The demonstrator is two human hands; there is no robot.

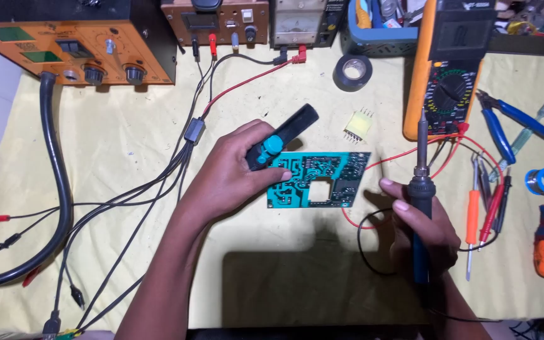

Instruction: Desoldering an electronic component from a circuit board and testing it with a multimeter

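A teal circuit board [318,180] is held down on the yellow table cover [272,252] between two busy hands.

The board's left edge is touched by the left hand [237,173], which is closed around a black desoldering pump [283,136] with a teal button. Just right of the board, a soldering iron [420,201] with a blue handle is gripped tight in the right hand [420,230], tip pointed up and away. A small yellow transformer [358,126] and a roll of black tape [352,72] are seen above the board. An orange multimeter [448,66] is stood near the iron's tip. Blue pliers [505,123] and screwdrivers [473,217] are laid further right.
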